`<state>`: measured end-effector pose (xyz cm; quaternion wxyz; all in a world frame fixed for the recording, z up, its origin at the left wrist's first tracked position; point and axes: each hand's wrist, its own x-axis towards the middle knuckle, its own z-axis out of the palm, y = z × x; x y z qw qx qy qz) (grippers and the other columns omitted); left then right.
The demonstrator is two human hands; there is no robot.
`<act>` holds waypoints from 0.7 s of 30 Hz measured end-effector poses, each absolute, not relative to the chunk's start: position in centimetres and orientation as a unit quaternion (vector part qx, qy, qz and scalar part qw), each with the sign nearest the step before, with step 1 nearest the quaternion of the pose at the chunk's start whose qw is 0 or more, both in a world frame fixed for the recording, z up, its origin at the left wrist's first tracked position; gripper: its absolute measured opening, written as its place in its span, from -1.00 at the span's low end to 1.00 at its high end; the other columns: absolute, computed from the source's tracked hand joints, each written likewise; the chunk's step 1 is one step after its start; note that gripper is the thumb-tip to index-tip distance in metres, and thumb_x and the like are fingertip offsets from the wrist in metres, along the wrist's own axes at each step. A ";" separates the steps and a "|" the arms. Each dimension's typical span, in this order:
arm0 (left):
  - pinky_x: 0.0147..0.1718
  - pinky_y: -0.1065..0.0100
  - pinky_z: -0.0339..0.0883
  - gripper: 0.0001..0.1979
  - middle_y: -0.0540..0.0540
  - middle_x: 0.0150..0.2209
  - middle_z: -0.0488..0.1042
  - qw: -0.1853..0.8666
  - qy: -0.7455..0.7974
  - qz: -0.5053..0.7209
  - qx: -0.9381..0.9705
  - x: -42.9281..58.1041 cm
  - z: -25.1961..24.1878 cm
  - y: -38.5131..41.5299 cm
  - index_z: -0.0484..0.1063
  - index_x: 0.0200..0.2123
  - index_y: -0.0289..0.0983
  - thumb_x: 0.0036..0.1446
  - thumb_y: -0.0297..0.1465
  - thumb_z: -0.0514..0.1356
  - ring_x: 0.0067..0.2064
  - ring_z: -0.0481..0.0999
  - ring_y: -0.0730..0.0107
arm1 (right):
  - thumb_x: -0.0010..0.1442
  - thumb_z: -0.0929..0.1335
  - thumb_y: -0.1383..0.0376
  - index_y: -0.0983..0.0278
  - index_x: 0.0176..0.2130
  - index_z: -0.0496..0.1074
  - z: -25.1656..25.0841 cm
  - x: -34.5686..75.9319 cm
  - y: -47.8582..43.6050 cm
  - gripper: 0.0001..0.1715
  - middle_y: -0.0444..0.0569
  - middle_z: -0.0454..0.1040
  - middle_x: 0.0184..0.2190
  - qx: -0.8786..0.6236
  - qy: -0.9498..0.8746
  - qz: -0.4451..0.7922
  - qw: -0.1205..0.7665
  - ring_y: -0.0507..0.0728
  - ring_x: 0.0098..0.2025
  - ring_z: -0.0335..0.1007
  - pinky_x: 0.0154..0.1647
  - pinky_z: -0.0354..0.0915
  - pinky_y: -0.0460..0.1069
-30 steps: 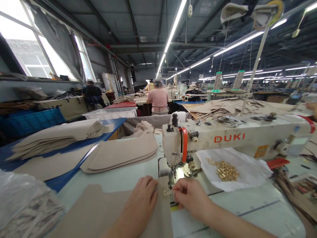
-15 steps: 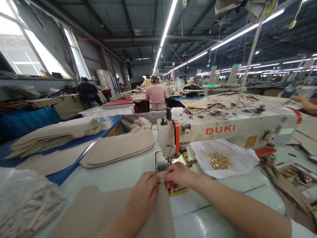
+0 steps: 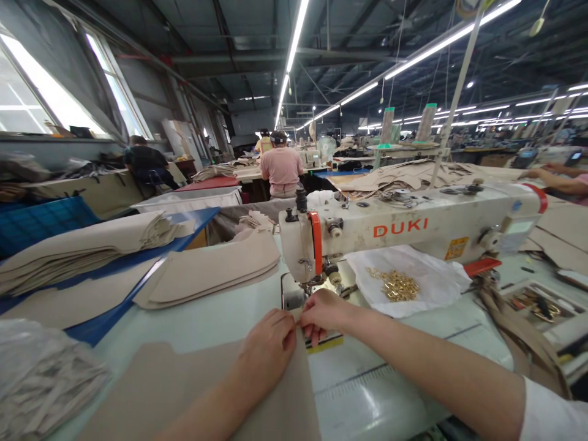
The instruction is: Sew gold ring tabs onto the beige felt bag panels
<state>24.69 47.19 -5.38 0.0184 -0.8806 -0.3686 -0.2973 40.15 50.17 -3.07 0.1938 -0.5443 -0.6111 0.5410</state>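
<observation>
A large flat beige panel (image 3: 193,386) of fabric or leather lies on the sewing table, its right edge running toward the needle area of the white sewing machine (image 3: 349,229). My left hand (image 3: 269,343) rests on the panel's upper right part, fingers curled and pressed together at its edge. Touching close beside it, my right hand (image 3: 324,313) is closed in a pinch just in front of the presser foot area. What lies between the right fingertips is hidden. Right of the machine head, small gold metal fittings (image 3: 399,286) are heaped on a white cloth or bag (image 3: 434,288).
Stacked beige panels (image 3: 215,269) lie left of the machine, with more piles (image 3: 92,245) on a blue surface. A clear plastic bag (image 3: 41,380) of scraps is at the near left. A parts tray (image 3: 546,306) and beige straps (image 3: 523,343) are right. Co-workers sit farther off.
The view has swung slightly right. My hands have drawn closer together at the panel's edge, and a small brass-coloured bit seen at my left fingertips is now hidden.
</observation>
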 end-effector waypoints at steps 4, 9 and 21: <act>-0.34 0.33 0.42 -0.80 -0.05 -0.45 0.47 0.003 -0.385 -0.284 -0.878 24.7 -5.3 47.3 0.33 -0.51 -0.24 -0.01 -0.64 0.06 -0.34 0.47 0.30 | 0.09 0.29 0.50 0.32 -0.48 0.42 -3.3 41.7 48.2 -0.81 -0.07 0.48 -0.52 -0.533 -0.715 0.402 0.205 0.10 -0.44 0.46 -0.38 0.35 -0.05; -0.32 0.34 0.41 -0.80 -0.04 -0.43 0.48 -0.007 -0.377 -0.297 -0.877 24.5 -5.4 47.2 0.33 -0.50 -0.23 0.02 -0.62 0.05 -0.33 0.48 0.32 | 0.20 0.31 0.44 0.33 -0.30 0.47 -3.5 45.1 43.8 -0.88 0.04 0.49 -0.27 -0.360 -0.903 0.174 0.157 0.17 -0.14 0.33 -0.05 0.21 0.04; -0.33 0.33 0.41 -0.82 -0.02 -0.42 0.48 0.004 -0.369 -0.263 -0.891 24.1 -5.5 47.5 0.35 -0.45 -0.23 0.09 -0.60 0.07 -0.34 0.47 0.32 | 0.28 0.30 0.29 0.32 -0.34 0.38 -5.6 43.2 44.3 -0.84 -0.06 0.41 -0.36 -0.273 -0.936 -0.066 0.213 0.13 -0.24 0.27 -0.10 0.24 0.02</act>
